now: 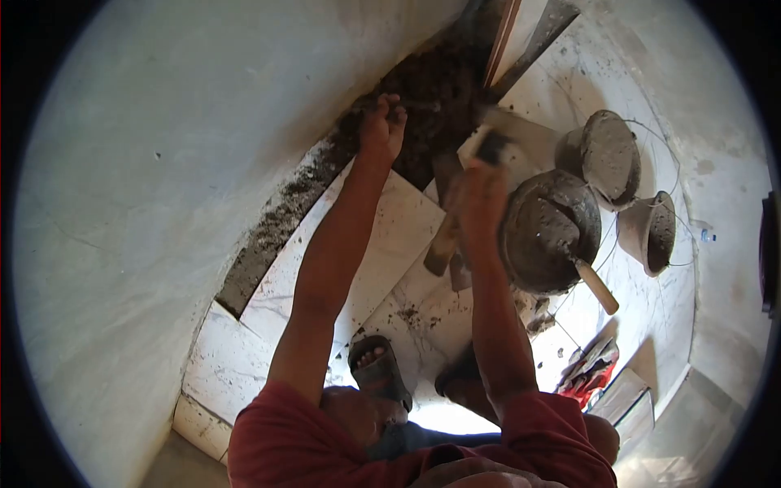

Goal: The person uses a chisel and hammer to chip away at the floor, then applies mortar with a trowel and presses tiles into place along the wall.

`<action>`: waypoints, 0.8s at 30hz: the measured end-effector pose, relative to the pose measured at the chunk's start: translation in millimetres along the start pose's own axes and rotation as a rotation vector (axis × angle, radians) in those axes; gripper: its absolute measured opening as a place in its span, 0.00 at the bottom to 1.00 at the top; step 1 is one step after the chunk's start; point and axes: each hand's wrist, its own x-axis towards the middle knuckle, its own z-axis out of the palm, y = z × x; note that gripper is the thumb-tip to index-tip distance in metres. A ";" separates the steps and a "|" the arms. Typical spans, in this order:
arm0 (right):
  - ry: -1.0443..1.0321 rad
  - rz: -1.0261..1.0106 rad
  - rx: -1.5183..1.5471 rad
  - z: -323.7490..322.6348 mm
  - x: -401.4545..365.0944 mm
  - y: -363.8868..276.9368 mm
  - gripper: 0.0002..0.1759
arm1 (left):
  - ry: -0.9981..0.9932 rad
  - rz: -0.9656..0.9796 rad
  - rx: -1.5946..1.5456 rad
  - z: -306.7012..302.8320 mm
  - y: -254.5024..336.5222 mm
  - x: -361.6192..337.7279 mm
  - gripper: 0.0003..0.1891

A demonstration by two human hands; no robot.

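Observation:
My left hand (384,128) is over the dark mortar bed (443,89) beside the wall, its fingers curled inward; what they hold, if anything, I cannot make out. Smeared by motion, my right hand (482,195) is closed around a tool with a dark block-like part (494,148) above the fist. Right of that hand stands a round basin (521,272) of wet mortar, in which a trowel rests with its wooden handle (598,286) over the rim. A wooden piece (439,248) lies on the floor just left of my right forearm.
Marble-patterned tiles (390,215) cover the floor, sprinkled with crumbs of mortar. Two mortar-caked buckets (610,159) (648,234) are near the right wall. A mortar-filled gap (268,264) runs along the left wall (163,195). Long boards (533,53) lean at the top. Red packaging (590,378) lies lower right.

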 end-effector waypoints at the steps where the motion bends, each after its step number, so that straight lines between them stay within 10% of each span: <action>1: 0.008 0.013 0.208 -11.4 -1.7 -0.3 0.17 | -0.046 -0.005 -0.006 -3.8 -2.0 -0.5 0.09; 5: 0.386 -0.082 0.710 15.2 12.1 -0.5 0.16 | -0.051 0.004 -0.033 -2.0 0.4 -0.5 0.09; 7: -0.194 0.135 0.025 33.2 20.9 33.2 0.16 | 0.019 0.012 0.000 1.9 0.1 0.0 0.09; 10: -0.225 0.273 -0.072 18.8 12.8 23.9 0.17 | 0.013 -0.005 -0.053 1.9 4.5 -1.7 0.06; 16: 0.383 -0.150 0.646 32.8 5.5 1.3 0.17 | -0.012 -0.010 -0.035 -3.2 2.9 4.4 0.08; 18: -0.216 0.008 -0.161 38.7 12.1 6.1 0.15 | -0.001 -0.016 -0.052 -1.4 1.2 5.4 0.09; 19: -0.204 -0.001 -0.158 31.0 16.8 8.5 0.15 | 0.027 -0.015 -0.064 -1.5 1.3 8.1 0.11; 22: -0.248 0.150 0.063 8.8 20.8 7.8 0.14 | -0.024 0.008 -0.100 -4.5 -0.4 6.9 0.10; 24: 0.089 -0.176 0.469 8.3 19.3 1.3 0.16 | -0.018 -0.014 -0.111 -10.0 1.3 6.4 0.10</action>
